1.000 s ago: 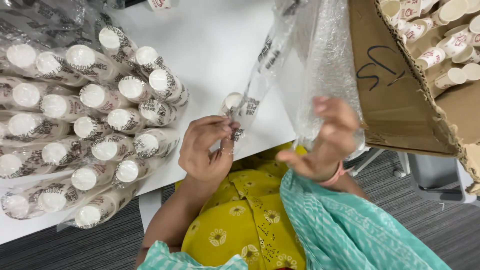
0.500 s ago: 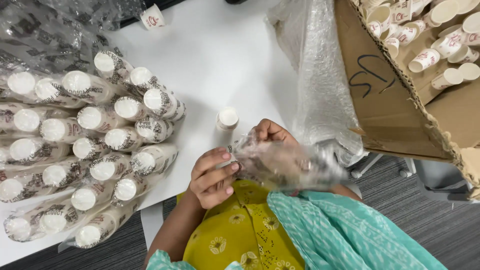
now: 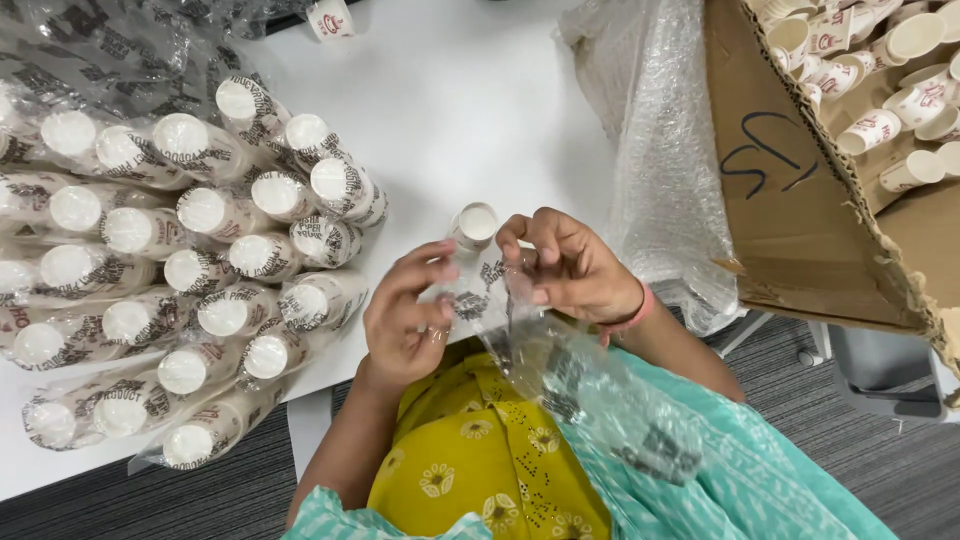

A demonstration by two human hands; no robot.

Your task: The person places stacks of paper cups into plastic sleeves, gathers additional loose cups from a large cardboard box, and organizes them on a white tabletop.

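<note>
Both hands pinch the clear printed plastic sleeve at the table edge, left hand and right hand closed on its mouth beside a paper cup stack. Many wrapped cup stacks already lie on the white table; loose cups fill the cardboard box, so plenty looks left

At the centre of my frame the left hand and right hand sit side by side at the near edge of the table, both touching a plastic sleeve that trails toward the lower right over my lap. A single paper cup stands on the table just above and between the hands. The left of the frame is filled by stacked cup sleeves lying on the table. Right of the hands, bubble wrap hangs beside a cardboard box in the upper right, with loose cups in it. One more cup lies at the top edge.
</note>
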